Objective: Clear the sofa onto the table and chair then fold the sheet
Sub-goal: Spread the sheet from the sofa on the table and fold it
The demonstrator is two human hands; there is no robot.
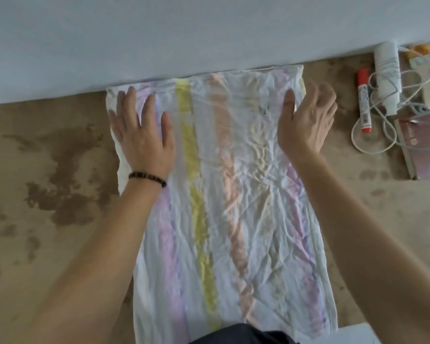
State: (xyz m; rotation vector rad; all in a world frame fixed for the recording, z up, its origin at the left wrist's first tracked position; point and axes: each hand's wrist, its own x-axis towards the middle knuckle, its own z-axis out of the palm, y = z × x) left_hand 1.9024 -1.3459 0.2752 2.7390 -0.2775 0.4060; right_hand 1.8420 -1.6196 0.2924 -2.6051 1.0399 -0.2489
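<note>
Sheet, thin crumpled white fabric striped lilac, yellow and peach: one piece, spread flat on the tan mottled surface, far edge against the pale grey backing. Judged light and limp; take hold at corners. Left hand presses flat, fingers straight. Right hand: thumb on the right edge, fingers curled; a pinch cannot be confirmed. Alongside: one red marker pen, one white tube, one white cable.

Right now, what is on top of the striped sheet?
The left hand lies flat on the sheet; the right hand rests at its far right corner. Cloth under the palms, and the tan surface beneath, is hidden.
</note>
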